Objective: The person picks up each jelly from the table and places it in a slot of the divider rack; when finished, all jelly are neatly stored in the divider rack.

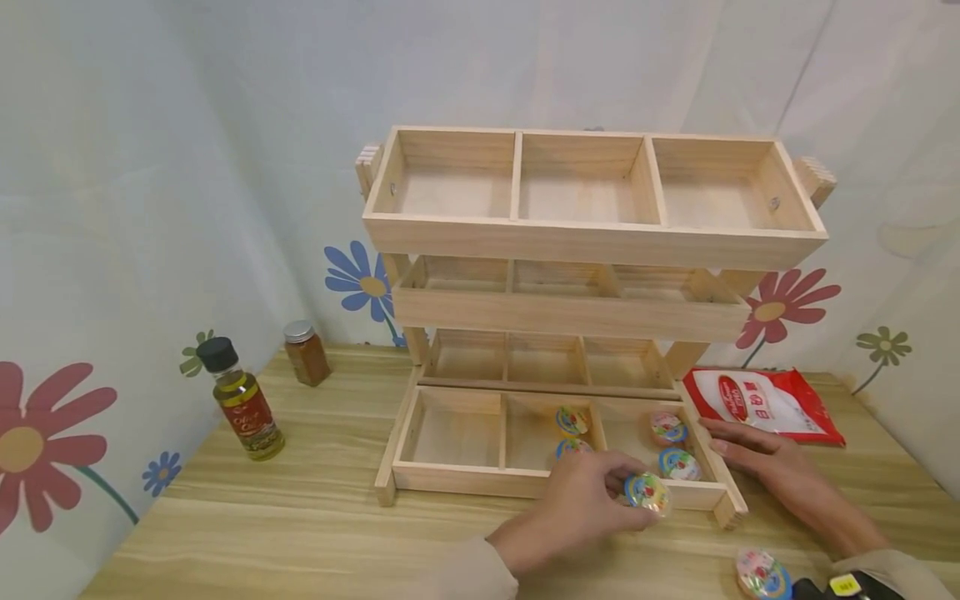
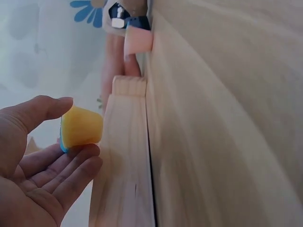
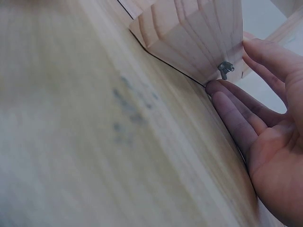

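My left hand [image 1: 573,504] pinches a yellow jelly cup [image 2: 83,126] between thumb and fingers, in front of the lowest tray [image 1: 480,479] of a wooden rack. Its printed lid [image 1: 647,493] shows in the head view. Several more jelly cups lie in that tray: a pink one [image 1: 669,427] and one with a blue-rimmed lid [image 1: 679,464] in the right compartment, others [image 1: 572,421] in the middle one, partly behind my left hand. Against the rack's right side rest the fingers of my right hand [image 1: 780,475], fairly straight, beside a metal screw [image 3: 226,69].
Another jelly cup [image 1: 762,573] sits on the table by my right wrist. A red and white bag [image 1: 765,404] lies right of the rack. An oil bottle [image 1: 242,400] and a spice jar [image 1: 307,353] stand at left. The upper tray [image 1: 592,242] overhangs the lower ones.
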The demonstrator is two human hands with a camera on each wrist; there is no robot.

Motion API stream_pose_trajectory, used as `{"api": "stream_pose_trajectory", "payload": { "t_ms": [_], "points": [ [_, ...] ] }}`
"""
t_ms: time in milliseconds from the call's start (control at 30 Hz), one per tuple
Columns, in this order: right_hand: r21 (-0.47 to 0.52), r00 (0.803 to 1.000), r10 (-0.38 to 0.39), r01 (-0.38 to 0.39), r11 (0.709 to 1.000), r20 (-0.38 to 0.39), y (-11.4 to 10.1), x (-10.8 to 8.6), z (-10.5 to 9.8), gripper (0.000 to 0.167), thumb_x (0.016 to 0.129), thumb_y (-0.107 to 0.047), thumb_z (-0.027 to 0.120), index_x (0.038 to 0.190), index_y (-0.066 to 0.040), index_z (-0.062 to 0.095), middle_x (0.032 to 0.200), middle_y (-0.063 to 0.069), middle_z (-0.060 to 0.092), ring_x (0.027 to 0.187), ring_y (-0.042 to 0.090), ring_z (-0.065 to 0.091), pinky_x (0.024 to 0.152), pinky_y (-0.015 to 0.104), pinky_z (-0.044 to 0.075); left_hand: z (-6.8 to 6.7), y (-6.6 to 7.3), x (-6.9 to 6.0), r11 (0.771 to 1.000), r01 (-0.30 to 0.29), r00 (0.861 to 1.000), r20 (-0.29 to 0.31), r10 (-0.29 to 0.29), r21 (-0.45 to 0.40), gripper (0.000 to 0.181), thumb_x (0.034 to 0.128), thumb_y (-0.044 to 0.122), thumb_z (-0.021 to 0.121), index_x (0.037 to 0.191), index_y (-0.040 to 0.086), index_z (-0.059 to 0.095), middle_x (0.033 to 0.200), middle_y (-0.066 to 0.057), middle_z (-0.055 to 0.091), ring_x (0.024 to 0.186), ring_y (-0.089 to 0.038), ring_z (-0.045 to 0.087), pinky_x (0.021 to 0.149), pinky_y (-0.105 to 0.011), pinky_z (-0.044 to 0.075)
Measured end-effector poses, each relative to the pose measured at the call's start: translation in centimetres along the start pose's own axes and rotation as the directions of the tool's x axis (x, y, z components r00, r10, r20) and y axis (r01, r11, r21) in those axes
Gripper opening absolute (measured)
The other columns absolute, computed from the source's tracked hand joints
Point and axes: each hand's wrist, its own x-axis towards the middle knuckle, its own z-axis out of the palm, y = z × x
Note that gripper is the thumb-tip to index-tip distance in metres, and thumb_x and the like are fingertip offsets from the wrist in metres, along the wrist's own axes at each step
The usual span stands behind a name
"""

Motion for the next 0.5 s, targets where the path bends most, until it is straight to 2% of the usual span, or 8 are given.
{"api": "stream_pose_trajectory", "payload": {
  "t_ms": [33, 67, 200, 267, 500],
  "points": [
    [-0.003, 1.0, 0.005, -0.005, 1.0, -0.002, 0.0, 0.0, 0.0, 0.057, 0.107, -0.044, 0.063, 0.155, -0.014, 0.057, 0.152, -0.001, 0.057, 0.125, -0.003, 0.045, 0.091, 0.015, 0.043, -0.5, -0.1, -0.1, 0.999, 0.012, 1.0, 0.005, -0.011, -0.031, 0.042, 0.0811, 0.012, 0.094, 0.117, 0.0, 0.077, 0.099, 0.005, 0.078, 0.081, 0.007, 0.066, 0.081, -0.013, 0.053],
    [-0.005, 1.0, 0.009, -0.009, 1.0, -0.002, 0.0, 0.0, 0.0, 0.058, 0.107, -0.045, 0.063, 0.155, -0.015, 0.057, 0.154, 0.003, 0.056, 0.126, -0.001, 0.045, 0.091, 0.015, 0.043, -0.9, -0.3, -0.2, 0.998, 0.021, 1.0, 0.004, -0.021, -0.055, 0.042, 0.0815, 0.011, 0.094, 0.118, -0.001, 0.076, 0.1, 0.005, 0.078, 0.082, 0.005, 0.067, 0.076, -0.013, 0.055],
    [-0.012, 1.0, 0.011, -0.011, 1.0, -0.001, -0.1, 0.0, 0.0, 0.058, 0.106, -0.047, 0.063, 0.155, -0.015, 0.057, 0.158, 0.014, 0.051, 0.132, 0.011, 0.045, 0.091, 0.015, 0.043, -2.7, -0.7, -0.4, 0.994, 0.035, 0.999, -0.027, -0.038, -0.103, 0.042, 0.0823, 0.009, 0.093, 0.118, -0.003, 0.075, 0.097, 0.005, 0.075, 0.082, 0.002, 0.067, 0.075, -0.016, 0.057],
    [-0.01, 1.0, 0.008, -0.008, 1.0, 0.004, -0.2, -0.1, 0.0, 0.058, 0.107, -0.046, 0.063, 0.155, -0.015, 0.056, 0.158, 0.015, 0.05, 0.133, 0.013, 0.045, 0.091, 0.016, 0.044, -3.6, -0.9, -0.5, 0.995, 0.03, 0.998, -0.057, -0.035, -0.09, 0.04, 0.0819, 0.009, 0.093, 0.117, -0.002, 0.076, 0.096, 0.005, 0.075, 0.081, 0.001, 0.067, 0.073, -0.018, 0.058],
    [0.035, 1.0, -0.005, 0.005, 0.999, 0.008, 0.0, 0.0, 0.1, 0.057, 0.107, -0.042, 0.064, 0.155, -0.013, 0.056, 0.152, 0.0, 0.056, 0.122, -0.007, 0.045, 0.092, 0.015, 0.045, -6.5, -2.0, -1.0, 0.999, 0.039, 0.993, -0.107, -0.041, -0.016, 0.041, 0.0855, 0.014, 0.091, 0.12, -0.002, 0.076, 0.101, -0.005, 0.078, 0.082, -0.004, 0.07, 0.075, -0.02, 0.059]
  ]
}}
